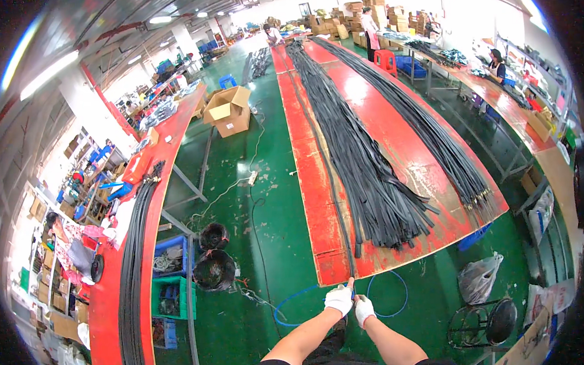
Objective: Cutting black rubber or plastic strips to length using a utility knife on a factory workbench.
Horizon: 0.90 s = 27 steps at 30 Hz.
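Note:
At the near edge of the long red table (333,258), both my hands are close together in white gloves with bare fingertips. My left hand (338,300) is closed on the near end of a long black strip (342,229), which runs up along the table's left side. Just beside it, my right hand (363,310) is closed too. A bit of blue shows at its fingers, and a thin blue hose (406,294) loops out on both sides of my hands. Whatever sits at the hose's end is hidden by my fingers.
A wide bundle of black strips (355,161) and a second bundle (425,126) lie along the table. More strips hang over the left bench (135,271). An open carton (228,114), bins, cables and a black stool (501,322) stand on the floor. Other people work farther off.

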Each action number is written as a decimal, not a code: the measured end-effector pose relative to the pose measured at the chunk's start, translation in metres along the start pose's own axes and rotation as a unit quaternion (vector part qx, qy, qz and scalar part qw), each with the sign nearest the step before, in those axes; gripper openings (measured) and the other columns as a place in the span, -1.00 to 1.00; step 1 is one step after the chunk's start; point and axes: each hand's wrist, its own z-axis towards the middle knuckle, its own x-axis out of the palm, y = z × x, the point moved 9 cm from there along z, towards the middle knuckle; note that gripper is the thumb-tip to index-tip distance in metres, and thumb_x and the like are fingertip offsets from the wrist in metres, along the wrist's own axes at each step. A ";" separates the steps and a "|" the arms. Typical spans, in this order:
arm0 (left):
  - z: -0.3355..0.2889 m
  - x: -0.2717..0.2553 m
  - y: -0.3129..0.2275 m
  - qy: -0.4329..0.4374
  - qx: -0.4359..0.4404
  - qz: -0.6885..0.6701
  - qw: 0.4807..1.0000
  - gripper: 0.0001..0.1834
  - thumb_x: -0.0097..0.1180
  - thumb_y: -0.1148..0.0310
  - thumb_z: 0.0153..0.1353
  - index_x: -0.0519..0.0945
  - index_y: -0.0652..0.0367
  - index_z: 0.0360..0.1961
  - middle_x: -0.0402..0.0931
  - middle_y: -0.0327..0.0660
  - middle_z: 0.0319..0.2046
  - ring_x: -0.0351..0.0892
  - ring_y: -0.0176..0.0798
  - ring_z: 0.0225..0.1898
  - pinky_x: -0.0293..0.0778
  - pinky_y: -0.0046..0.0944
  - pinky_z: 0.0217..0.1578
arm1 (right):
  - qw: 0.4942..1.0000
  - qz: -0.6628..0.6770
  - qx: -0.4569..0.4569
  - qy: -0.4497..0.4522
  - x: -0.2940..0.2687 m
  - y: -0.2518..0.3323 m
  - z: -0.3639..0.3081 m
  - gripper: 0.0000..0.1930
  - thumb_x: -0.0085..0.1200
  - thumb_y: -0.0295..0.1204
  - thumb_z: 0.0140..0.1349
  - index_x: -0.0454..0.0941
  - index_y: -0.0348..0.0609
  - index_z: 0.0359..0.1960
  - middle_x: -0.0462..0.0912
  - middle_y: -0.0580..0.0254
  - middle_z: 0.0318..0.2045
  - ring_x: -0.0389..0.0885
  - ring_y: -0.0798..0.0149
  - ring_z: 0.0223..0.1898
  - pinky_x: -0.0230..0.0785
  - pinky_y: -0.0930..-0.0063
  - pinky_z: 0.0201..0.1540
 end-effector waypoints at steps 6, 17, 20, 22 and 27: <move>0.005 0.002 0.005 -0.007 0.004 -0.009 1.000 -0.28 -0.05 0.19 0.47 0.18 -0.07 0.63 0.65 0.14 0.01 0.72 0.22 0.00 0.63 0.13 0.02 | 0.998 0.040 0.033 0.022 0.006 0.019 0.012 -0.63 -0.02 -0.27 0.62 0.60 -0.36 0.15 0.73 0.05 -0.04 0.63 0.22 -0.04 0.49 0.30 0.07; -0.001 0.005 -0.011 -0.020 0.028 0.009 0.999 -0.20 0.06 0.28 0.37 0.18 0.00 0.63 0.64 0.12 -0.03 0.72 0.20 -0.07 0.64 0.12 -0.02 | 1.000 0.006 0.008 -0.004 -0.019 -0.029 -0.010 -0.66 -0.02 -0.25 0.61 0.61 -0.29 0.11 0.65 0.17 -0.21 0.54 0.29 -0.23 0.38 0.34 -0.12; 0.001 0.005 -0.011 -0.044 0.020 0.021 0.999 -0.24 0.08 0.30 0.36 0.26 -0.01 0.60 0.66 0.08 -0.09 0.74 0.15 -0.11 0.67 0.10 -0.09 | 1.000 -0.001 0.003 0.004 -0.025 -0.050 -0.010 -0.70 -0.06 -0.19 0.62 0.59 -0.13 0.07 0.44 0.44 -0.53 0.30 0.44 -0.65 0.10 0.42 -0.63; 0.002 0.005 -0.010 -0.038 0.016 0.012 0.999 -0.23 0.08 0.30 0.37 0.24 0.00 0.61 0.66 0.09 -0.06 0.74 0.16 -0.10 0.67 0.10 -0.08 | 1.000 -0.006 0.005 0.000 -0.024 -0.046 -0.007 -0.70 -0.06 -0.19 0.62 0.59 -0.12 0.04 0.45 0.43 -0.53 0.32 0.43 -0.64 0.13 0.41 -0.62; 0.004 -0.001 0.003 -0.020 -0.002 -0.002 1.000 -0.22 0.02 0.29 0.38 0.18 0.00 0.63 0.64 0.15 0.01 0.72 0.21 0.00 0.63 0.11 0.03 | 0.995 0.082 0.048 0.043 -0.002 -0.015 0.006 -0.67 -0.03 -0.19 0.61 0.59 -0.21 0.06 0.58 0.29 -0.37 0.46 0.35 -0.45 0.30 0.37 -0.40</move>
